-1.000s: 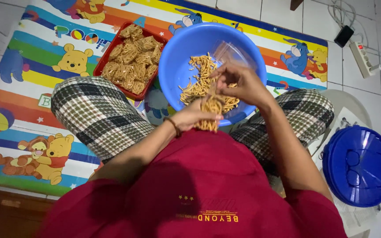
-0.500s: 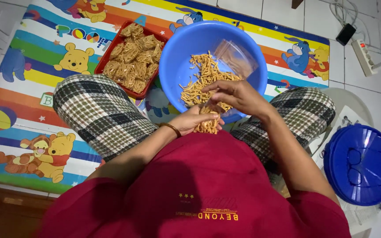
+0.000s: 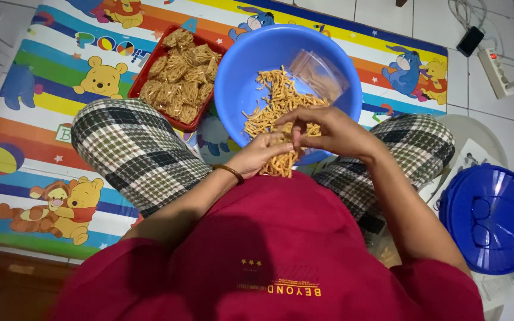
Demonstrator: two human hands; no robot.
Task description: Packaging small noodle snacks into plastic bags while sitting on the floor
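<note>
A blue plastic basin (image 3: 240, 77) sits between my knees, with loose yellow snack sticks (image 3: 272, 107) and an empty clear plastic bag (image 3: 319, 74) inside. My left hand (image 3: 260, 154) holds a small filled packet of snack sticks (image 3: 281, 165) at the basin's near rim. My right hand (image 3: 328, 128) pinches the top of that same packet, fingers closed. Both hands meet over the near edge of the basin.
A red tray (image 3: 141, 80) piled with clumps of the snack stands left of the basin on a colourful cartoon play mat (image 3: 43, 107). A round blue lid (image 3: 492, 217) with eyeglasses on it lies at the right. A power strip (image 3: 498, 71) and charger lie on the white tiled floor.
My right hand has come down from the clear bag in the basin to the packet in my left hand. The clear bag now lies free in the basin.
</note>
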